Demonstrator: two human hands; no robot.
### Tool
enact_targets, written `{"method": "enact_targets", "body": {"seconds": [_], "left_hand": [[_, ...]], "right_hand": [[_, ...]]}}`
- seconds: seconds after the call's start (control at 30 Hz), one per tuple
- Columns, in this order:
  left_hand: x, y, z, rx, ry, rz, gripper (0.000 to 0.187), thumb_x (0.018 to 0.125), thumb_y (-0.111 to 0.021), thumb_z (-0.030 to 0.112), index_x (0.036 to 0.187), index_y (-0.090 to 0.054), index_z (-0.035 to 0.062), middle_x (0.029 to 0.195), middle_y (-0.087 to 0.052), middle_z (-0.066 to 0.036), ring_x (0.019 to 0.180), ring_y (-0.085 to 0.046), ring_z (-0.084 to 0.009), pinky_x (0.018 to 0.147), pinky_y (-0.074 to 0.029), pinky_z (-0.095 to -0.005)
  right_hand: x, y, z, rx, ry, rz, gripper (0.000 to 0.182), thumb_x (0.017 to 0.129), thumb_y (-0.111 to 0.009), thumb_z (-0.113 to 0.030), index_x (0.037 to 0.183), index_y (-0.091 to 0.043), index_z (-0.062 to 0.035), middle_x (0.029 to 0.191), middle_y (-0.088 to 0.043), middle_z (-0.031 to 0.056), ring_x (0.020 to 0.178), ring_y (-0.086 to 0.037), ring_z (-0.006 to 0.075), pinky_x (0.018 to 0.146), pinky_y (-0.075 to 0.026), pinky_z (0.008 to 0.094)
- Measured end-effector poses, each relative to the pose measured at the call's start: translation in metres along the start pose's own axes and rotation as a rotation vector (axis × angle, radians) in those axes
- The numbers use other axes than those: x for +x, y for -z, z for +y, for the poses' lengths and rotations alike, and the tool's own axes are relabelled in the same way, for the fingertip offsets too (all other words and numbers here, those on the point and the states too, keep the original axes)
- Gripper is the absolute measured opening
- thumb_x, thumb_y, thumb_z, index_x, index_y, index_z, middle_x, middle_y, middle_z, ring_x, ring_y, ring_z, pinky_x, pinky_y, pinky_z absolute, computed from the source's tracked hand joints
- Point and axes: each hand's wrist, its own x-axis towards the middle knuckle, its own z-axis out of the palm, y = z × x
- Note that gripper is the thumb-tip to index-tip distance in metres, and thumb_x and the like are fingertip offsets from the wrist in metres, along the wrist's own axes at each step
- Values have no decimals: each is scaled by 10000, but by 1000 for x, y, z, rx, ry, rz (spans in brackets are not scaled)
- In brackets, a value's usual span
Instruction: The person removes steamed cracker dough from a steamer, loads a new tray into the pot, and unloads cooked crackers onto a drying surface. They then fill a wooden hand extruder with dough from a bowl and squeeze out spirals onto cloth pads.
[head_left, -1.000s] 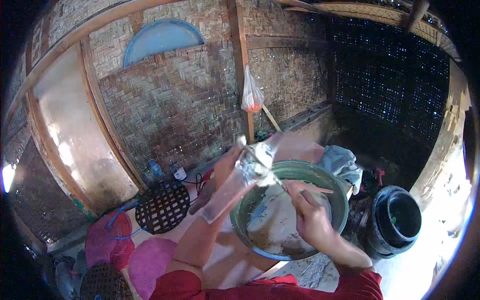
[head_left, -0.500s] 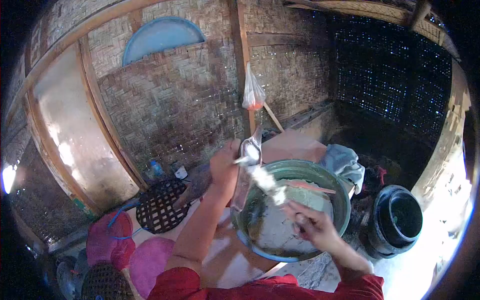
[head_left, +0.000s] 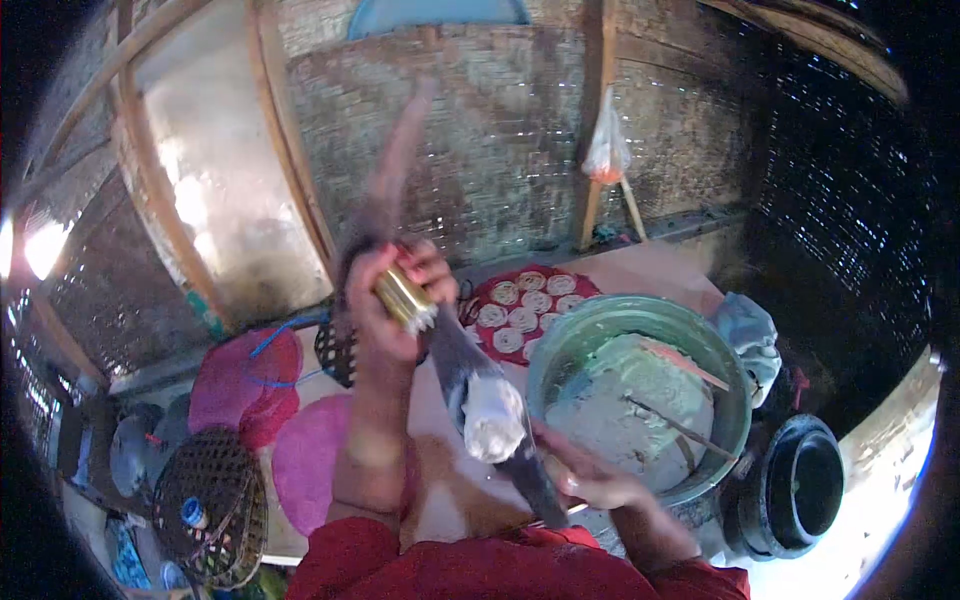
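My left hand (head_left: 375,300) is closed round a gold-coloured metal cylinder (head_left: 405,298), which seems to belong to a wooden press part with a long handle, blurred above it. Below it a dark wooden piece (head_left: 462,375) slants down, a mound of white dough (head_left: 493,425) filling its middle. My right hand (head_left: 595,480) grips the lower end of this dark piece. To the right stands a large green tub (head_left: 740,400) holding white dough (head_left: 615,410). A thin stick (head_left: 680,425) and a pinkish flat tool (head_left: 690,362) lie in it.
Behind the tub lies a red mat (head_left: 510,318) with several coiled dough rounds. Pink round mats (head_left: 310,460) and woven baskets (head_left: 205,480) are at the left. Black pots (head_left: 800,490) stand at the right beside a grey cloth (head_left: 750,335). A plastic bag (head_left: 607,145) hangs ahead.
My right hand has let go of the dough-covered stick, now in the tub, and holds the dark wooden piece. My left hand now shows the metal cylinder. The view has shifted left and down.
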Motion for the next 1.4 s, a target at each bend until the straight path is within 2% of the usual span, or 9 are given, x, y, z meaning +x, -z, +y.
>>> {"method": "enact_targets", "body": {"seconds": [0.23, 0.43, 0.5, 0.6, 0.9, 1.07, 1.17, 1.23, 1.4], "left_hand": [[-147, 151, 63, 1158, -296, 836, 306, 846, -593, 210, 1123, -580, 79, 1028, -635, -72, 843, -602, -173, 739, -497, -292], [-264, 75, 50, 1250, -121, 687, 526, 695, -767, 229, 1141, -551, 52, 1111, -600, -81, 960, -590, -199, 825, -482, -350], [-273, 66, 62, 1630, 140, 622, 566, 639, -802, 217, 1130, -566, 62, 1082, -623, -102, 986, -600, -227, 847, -478, -369], [-271, 39, 81, 1915, 433, 523, 477, 644, -792, 216, 1064, -610, 83, 1013, -650, -108, 948, -621, -220, 845, -480, -350], [-309, 24, 98, 1667, 390, 236, 348, 700, -748, 319, 925, -635, 79, 779, -642, -143, 693, -622, -250, 619, -464, -398], [-335, 41, 83, 1353, 265, 532, 324, 757, -709, 335, 891, -607, 58, 671, -596, -111, 596, -579, -206, 563, -432, -355], [-341, 26, 101, 1513, -4, 538, 350, 751, -727, 343, 879, -610, 39, 696, -614, -101, 648, -589, -189, 590, -439, -348], [-324, -4, 137, 1287, 335, 359, 693, 699, -788, 242, 1261, -434, 43, 1117, -559, -146, 931, -567, -245, 807, -476, -380], [-255, -21, 177, 418, -450, 22, 884, 807, -688, 373, 1435, -147, 65, 1265, -462, -138, 982, -561, -225, 905, -442, -370]], "right_hand": [[24, -24, 51, 762, -679, 127, 253, 888, -546, -285, 945, -505, -42, 735, -504, 54, 344, -341, 71, 316, -339, 238], [74, -61, 10, -423, -314, 382, 346, 843, -571, -84, 1142, -414, -11, 741, -561, 105, 469, -531, 218, 447, -451, 297], [92, -72, 21, -1223, 212, 266, 618, 800, -568, -17, 1350, -284, 0, 1017, -583, 265, 721, -630, 389, 598, -516, 387], [114, -114, 4, -1127, 164, -33, 775, 774, -547, 15, 1432, -139, -8, 1183, -500, 335, 905, -593, 475, 770, -495, 449], [136, -171, 17, -1176, -67, -390, 836, 740, -537, 23, 1449, -100, -41, 1210, -504, 284, 975, -596, 379, 813, -492, 395], [143, -177, 39, -1019, -320, -444, 869, 720, -539, 89, 1455, -101, -66, 1271, -463, 262, 1060, -546, 336, 883, -443, 386], [139, -128, 45, 6, -738, -627, 815, 743, -550, -32, 1444, -135, -45, 1266, -468, 259, 1075, -537, 340, 913, -419, 424], [132, -112, 49, 315, -849, -654, 790, 752, -525, -115, 1440, -144, -33, 1263, -468, 264, 1079, -535, 346, 919, -414, 432], [117, -109, 73, 593, -996, -648, 784, 774, -461, -322, 1429, -169, -5, 1258, -469, 276, 1088, -530, 360, 935, -399, 452]]}}
